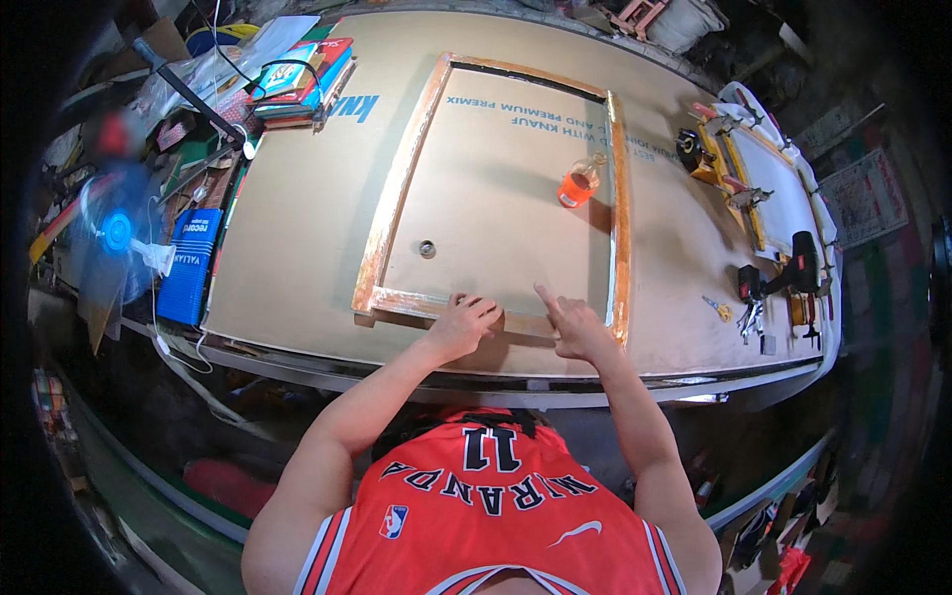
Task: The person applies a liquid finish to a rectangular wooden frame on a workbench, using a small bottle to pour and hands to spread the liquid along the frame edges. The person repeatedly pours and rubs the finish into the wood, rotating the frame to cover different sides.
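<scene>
A rectangular wooden frame (387, 220) with orange-brown, patchy white surfaces lies on a cardboard-covered table. My left hand (464, 323) rests over its near rail, left of the middle, with bent fingers slightly apart. Further right on the same rail is my right hand (577, 325), its index finger stretched out forward and the others partly curled. No tool shows in either hand. Inside the frame, near the right rail, stands a clear bottle with orange content (578, 186). A small round metal piece (427, 249) lies inside the frame toward the left.
At the far left are stacked books (302, 84), a blue record book (190, 263) and a running fan (117, 231). On the right lie a cordless drill (783, 273), yellow-handled scissors (718, 308) and a second frame with clamps (746, 188). The table's near edge (476, 390) runs before me.
</scene>
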`<state>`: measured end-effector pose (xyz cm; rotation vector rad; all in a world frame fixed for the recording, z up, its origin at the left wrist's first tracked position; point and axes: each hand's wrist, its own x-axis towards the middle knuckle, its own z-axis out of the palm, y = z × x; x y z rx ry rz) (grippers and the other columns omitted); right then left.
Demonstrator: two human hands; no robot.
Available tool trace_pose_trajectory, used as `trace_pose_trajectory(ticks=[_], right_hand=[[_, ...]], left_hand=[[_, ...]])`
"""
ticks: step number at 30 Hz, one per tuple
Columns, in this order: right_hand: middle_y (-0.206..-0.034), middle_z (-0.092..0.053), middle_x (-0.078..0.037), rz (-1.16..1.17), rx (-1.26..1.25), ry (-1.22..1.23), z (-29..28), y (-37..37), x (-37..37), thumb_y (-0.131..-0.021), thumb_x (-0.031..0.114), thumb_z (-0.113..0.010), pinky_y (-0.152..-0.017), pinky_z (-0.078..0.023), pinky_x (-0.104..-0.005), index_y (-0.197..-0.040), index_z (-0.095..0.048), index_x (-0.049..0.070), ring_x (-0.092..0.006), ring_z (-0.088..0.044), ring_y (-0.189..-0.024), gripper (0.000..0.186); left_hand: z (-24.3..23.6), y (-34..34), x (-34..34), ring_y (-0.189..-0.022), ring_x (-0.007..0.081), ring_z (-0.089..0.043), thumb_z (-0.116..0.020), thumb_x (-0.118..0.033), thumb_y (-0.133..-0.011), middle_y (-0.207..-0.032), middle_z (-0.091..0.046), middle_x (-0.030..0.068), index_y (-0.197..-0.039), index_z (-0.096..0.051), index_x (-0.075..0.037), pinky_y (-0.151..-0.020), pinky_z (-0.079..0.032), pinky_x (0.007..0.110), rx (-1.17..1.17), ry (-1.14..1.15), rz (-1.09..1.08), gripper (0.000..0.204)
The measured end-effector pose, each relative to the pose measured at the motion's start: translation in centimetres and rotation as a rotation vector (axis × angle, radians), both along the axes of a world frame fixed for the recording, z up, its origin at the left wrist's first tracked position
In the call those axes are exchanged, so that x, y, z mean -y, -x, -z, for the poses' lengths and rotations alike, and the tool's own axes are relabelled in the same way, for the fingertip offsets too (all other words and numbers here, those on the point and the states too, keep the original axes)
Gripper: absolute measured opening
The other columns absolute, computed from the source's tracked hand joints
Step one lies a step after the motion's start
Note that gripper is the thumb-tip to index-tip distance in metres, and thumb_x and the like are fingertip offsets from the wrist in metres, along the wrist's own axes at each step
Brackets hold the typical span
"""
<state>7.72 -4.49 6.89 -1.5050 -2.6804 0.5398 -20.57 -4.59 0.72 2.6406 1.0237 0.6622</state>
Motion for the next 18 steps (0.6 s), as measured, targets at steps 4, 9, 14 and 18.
trace_pose_trajectory(ticks=[4,9,14,18], right_hand=[[-0.098,-0.066,-0.019,-0.054,-0.048,0.044,-0.3,-3.6,0.5,-0.065,0.001,-0.071,-0.086,-0.052,-0.0504,-0.159,-0.028,0.010,-0.0416,-0.064,-0.093,0.104],[-0.104,-0.067,-0.020,-0.059,-0.136,0.192,-0.4,-7.5,-0.7,-0.070,0.001,-0.072,-0.089,-0.053,-0.0493,-0.159,-0.027,0.010,-0.0409,-0.066,-0.098,0.101],[-0.117,-0.065,-0.018,0.309,-0.577,0.101,0.2,-9.7,-7.9,-0.076,0.010,-0.082,-0.092,-0.055,-0.0440,-0.160,-0.019,0.007,-0.0337,-0.066,-0.106,0.105],[-0.141,-0.051,-0.020,0.578,-0.956,0.005,1.7,-7.8,-16.3,-0.078,0.008,-0.085,-0.103,-0.052,-0.0416,-0.159,-0.009,0.000,-0.0292,-0.057,-0.125,0.111]], left_hand=[[0.5,-3.2,0.8,-0.114,0.0270,-0.058,-0.077,-0.017,-0.080,-0.118,-0.060,0.0061,-0.119,-0.063,-0.008,-0.098,-0.043,0.048,0.024,0.029,-0.021,0.043],[0.4,-6.1,1.4,-0.111,0.0292,-0.058,-0.079,-0.018,-0.078,-0.116,-0.060,0.0072,-0.117,-0.063,-0.008,-0.097,-0.044,0.047,0.046,0.078,-0.081,0.043],[0.1,-7.5,1.4,-0.111,0.0295,-0.059,-0.078,-0.016,-0.078,-0.114,-0.060,0.0068,-0.116,-0.064,-0.010,-0.097,-0.044,0.047,0.033,0.045,-0.132,0.041],[0.4,-8.0,1.8,-0.113,0.0292,-0.059,-0.076,-0.013,-0.079,-0.117,-0.060,0.0077,-0.118,-0.063,-0.010,-0.101,-0.042,0.049,0.044,0.039,-0.183,0.041]])
